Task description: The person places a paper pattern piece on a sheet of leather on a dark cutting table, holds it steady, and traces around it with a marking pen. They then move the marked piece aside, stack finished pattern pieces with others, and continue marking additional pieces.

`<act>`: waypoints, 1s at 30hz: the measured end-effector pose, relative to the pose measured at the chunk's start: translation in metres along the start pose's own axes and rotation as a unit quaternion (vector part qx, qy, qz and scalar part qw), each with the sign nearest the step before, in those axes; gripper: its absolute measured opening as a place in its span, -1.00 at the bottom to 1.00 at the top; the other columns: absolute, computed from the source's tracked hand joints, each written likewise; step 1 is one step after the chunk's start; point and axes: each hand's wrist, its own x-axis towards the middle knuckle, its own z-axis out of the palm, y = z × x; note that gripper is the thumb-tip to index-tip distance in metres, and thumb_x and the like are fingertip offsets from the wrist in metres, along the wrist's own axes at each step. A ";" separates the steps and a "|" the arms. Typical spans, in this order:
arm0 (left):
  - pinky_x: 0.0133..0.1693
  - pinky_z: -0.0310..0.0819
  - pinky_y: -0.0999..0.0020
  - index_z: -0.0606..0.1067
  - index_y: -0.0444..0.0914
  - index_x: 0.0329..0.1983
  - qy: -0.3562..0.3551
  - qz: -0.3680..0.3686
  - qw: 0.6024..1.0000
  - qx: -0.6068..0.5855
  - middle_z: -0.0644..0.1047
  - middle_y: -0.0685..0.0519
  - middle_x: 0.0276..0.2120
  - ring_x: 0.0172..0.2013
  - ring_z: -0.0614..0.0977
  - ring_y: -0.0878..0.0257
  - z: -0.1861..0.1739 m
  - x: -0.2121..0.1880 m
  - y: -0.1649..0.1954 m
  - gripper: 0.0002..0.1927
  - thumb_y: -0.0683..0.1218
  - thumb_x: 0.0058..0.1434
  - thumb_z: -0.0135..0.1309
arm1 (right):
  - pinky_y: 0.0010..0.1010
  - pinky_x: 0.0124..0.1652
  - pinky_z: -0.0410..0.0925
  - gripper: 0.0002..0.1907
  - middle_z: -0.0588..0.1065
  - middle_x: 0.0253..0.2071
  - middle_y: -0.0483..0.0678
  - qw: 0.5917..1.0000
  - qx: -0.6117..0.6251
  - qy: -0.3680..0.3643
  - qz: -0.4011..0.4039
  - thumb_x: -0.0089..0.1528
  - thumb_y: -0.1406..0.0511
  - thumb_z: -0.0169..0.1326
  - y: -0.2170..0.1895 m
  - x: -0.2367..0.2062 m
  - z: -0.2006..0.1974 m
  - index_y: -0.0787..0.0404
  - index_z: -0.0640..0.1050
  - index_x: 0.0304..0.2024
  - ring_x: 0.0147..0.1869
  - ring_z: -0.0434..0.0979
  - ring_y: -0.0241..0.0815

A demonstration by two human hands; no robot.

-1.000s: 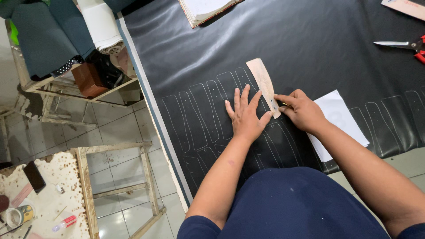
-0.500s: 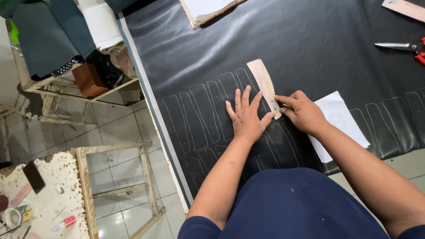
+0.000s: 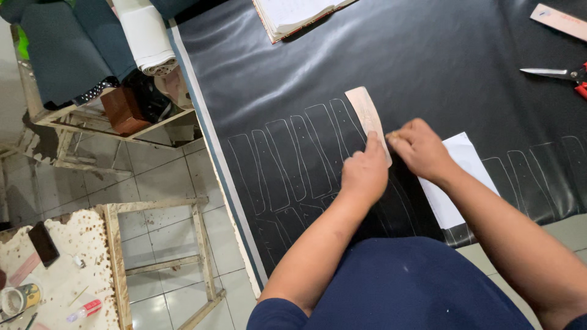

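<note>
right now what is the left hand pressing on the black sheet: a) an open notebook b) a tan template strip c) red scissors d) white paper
b: the left hand lies on the lower end of the tan template, which rests flat on the black sheet beside the traced outlines; the scissors, notebook and white paper lie apart from it.

Red-handled steel scissors [image 3: 559,76] at three o'clock, handles cut off by edge; left hand [image 3: 364,173] hides lower end of tan card template [image 3: 365,116].
</note>
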 end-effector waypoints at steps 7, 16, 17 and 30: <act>-0.20 0.60 -0.11 -0.23 -0.39 0.55 -0.072 -0.139 0.978 -0.138 0.55 -0.49 -0.27 -0.27 0.65 -0.34 0.024 0.012 0.015 -0.19 -0.11 0.35 -0.16 | -0.16 -0.12 0.41 -0.72 0.55 -0.25 0.06 0.997 -0.044 0.004 -0.071 0.36 0.17 0.06 -0.047 0.042 -0.024 0.21 0.65 -0.10 -0.12 0.57 0.08; -0.19 0.63 -0.05 0.13 -0.48 0.31 -0.070 -0.134 0.980 -0.133 0.54 -0.45 -0.21 -0.20 0.65 -0.31 0.061 0.020 0.004 -0.46 -0.02 0.42 -0.18 | -0.10 -0.10 0.45 -0.72 0.63 -0.24 0.06 0.982 -0.108 -0.152 -0.031 0.32 0.15 0.04 -0.059 0.059 -0.010 0.20 0.63 -0.15 -0.13 0.63 0.14; -0.19 0.62 -0.06 0.12 -0.47 0.32 -0.073 -0.126 0.980 -0.135 0.54 -0.44 -0.23 -0.21 0.65 -0.32 0.058 0.019 0.003 -0.46 -0.03 0.41 -0.19 | -0.11 -0.10 0.45 -0.72 0.63 -0.24 0.06 0.982 -0.110 -0.152 -0.032 0.32 0.15 0.04 -0.058 0.059 -0.009 0.19 0.63 -0.15 -0.14 0.63 0.13; -0.12 0.56 -0.15 -0.15 -0.37 0.53 -0.078 -0.136 0.968 -0.197 0.56 -0.49 -0.24 -0.22 0.63 -0.41 -0.006 0.007 0.007 -0.29 -0.10 0.38 -0.27 | -0.12 -0.10 0.44 -0.66 0.63 -0.26 0.04 0.963 -0.192 -0.189 -0.027 0.34 0.09 -0.01 -0.054 0.090 0.001 0.16 0.63 -0.12 -0.13 0.62 0.11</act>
